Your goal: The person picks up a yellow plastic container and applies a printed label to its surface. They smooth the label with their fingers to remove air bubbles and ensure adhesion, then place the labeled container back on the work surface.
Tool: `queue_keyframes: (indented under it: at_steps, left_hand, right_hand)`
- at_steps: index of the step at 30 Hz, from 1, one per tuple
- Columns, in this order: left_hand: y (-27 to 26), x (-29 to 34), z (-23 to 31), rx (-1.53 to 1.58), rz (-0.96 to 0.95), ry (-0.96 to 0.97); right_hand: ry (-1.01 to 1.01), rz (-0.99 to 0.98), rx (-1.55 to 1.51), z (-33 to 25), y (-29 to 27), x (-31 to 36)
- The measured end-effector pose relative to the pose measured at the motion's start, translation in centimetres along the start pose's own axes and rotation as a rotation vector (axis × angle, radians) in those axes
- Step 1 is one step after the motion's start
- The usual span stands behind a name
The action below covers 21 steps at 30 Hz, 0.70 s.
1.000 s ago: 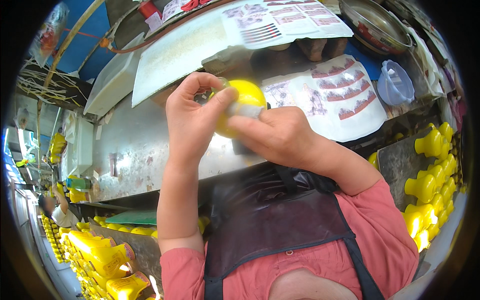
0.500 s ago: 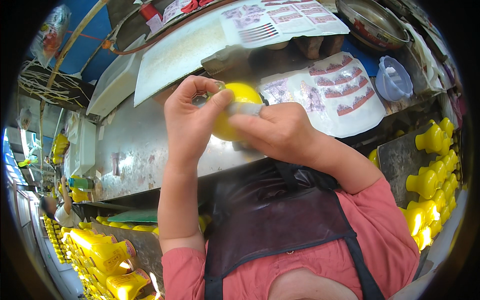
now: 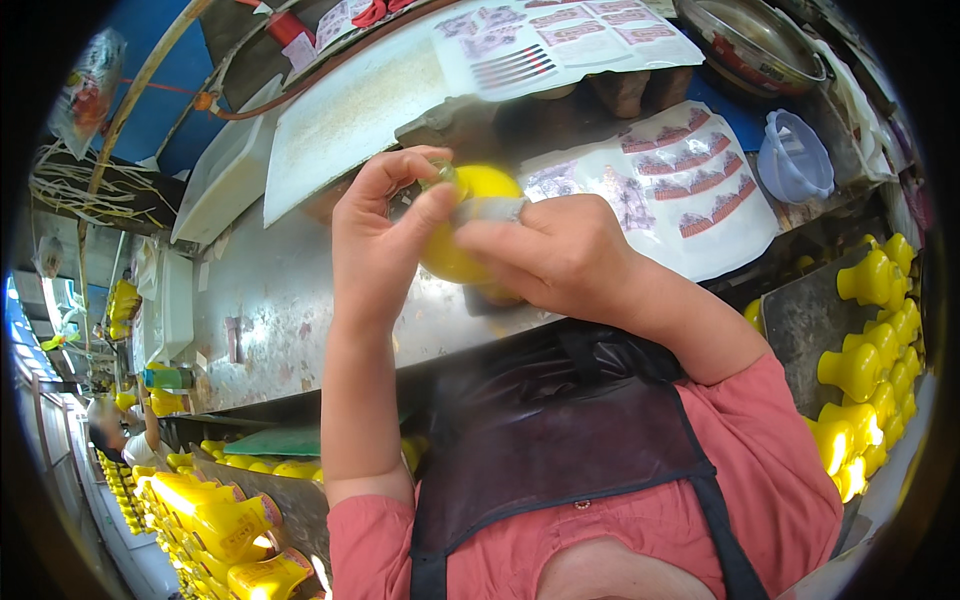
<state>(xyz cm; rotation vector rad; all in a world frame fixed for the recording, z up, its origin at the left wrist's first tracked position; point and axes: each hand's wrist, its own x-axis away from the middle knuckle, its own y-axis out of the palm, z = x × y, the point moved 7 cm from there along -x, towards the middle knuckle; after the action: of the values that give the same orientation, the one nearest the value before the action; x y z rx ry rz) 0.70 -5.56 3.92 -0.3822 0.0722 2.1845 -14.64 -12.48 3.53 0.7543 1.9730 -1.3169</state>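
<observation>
A glossy yellow bottle (image 3: 488, 182) with a rounded body is held up in front of me, over the near edge of the metal worktop. My left hand (image 3: 385, 215) is closed around one end of it, thumb and fingers pinching near its small rim. Against the bottle's side, my right hand (image 3: 565, 245) grips a flat grey strip-like scraper (image 3: 492, 209); whether it is rubber or cloth is unclear. The right fingertips are blurred, and both hands cover part of the bottle. Just beyond the right hand lies a white sheet of printed decals (image 3: 700, 235), with reddish curved bands and purple pictures.
A second decal sheet (image 3: 620, 62) lies on a white board (image 3: 340, 130) at the back. A lilac basket (image 3: 795, 160) and a metal basin (image 3: 750, 45) stand back right. Yellow bottles crowd racks at right (image 3: 850, 370) and lower left (image 3: 220, 520). Another person (image 3: 135, 445) is far left.
The right hand and scraper have shifted slightly left across the bottle. The left hand keeps its grip. At far left, the other person has moved a little.
</observation>
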Motion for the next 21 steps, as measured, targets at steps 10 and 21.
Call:
queue_keyframes:
  at_steps: [10, 21]
  left_hand:
    - [0.1, -1.7, -1.4, 0.208, -0.168, -0.094]
    - [-1.2, -1.3, -3.9, 0.246, -0.107, -0.086]
  right_hand:
    - [0.472, -0.011, -0.506, 6.0, 0.0, -1.1]
    - [0.593, -0.274, -0.596, 9.2, 3.9, -4.1]
